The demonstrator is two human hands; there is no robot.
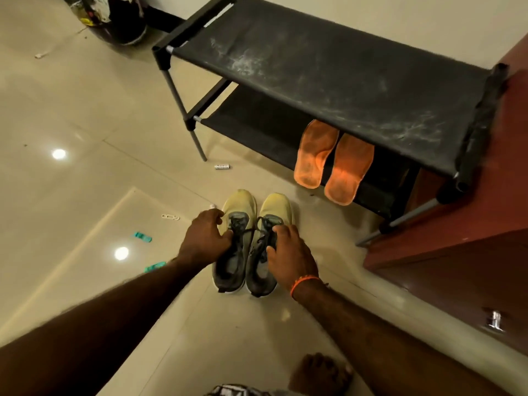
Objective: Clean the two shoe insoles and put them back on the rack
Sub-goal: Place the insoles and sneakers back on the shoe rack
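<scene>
While both arms reach forward and down, the left hand (205,235) grips the left shoe (233,241) at its lace area, fingers curled over the tongue and thumb on the outer side. Right hand (288,250) grips the right shoe (267,244) the same way, fingertips on the laces and collar; an orange band (303,282) circles that wrist. Both hands are closed on their shoes.

The 2 shoes sit side by side on the floor (85,115), touching along their inner edges, yellow toes pointing away toward the rack (328,72), grey heels nearest the person. A bare foot (320,375) shows at the bottom edge.

2 orange insoles (333,161) lie on the lower shelf (251,121) of the rack, side by side and just touching, one end of each overhanging the front edge, the other end tucked beneath the top shelf. Both surfaces look grimy and dark-mottled. They are just beyond the shoes, to the right.

Top shelf is black fabric with grey dust streaks. A reddish-brown cabinet (463,224) stands against the rack's right end. Small litter is scattered on the floor at left, including 2 teal bits (143,237). A dark, cluttered object (114,18) sits at top left; cannot tell what it is.
</scene>
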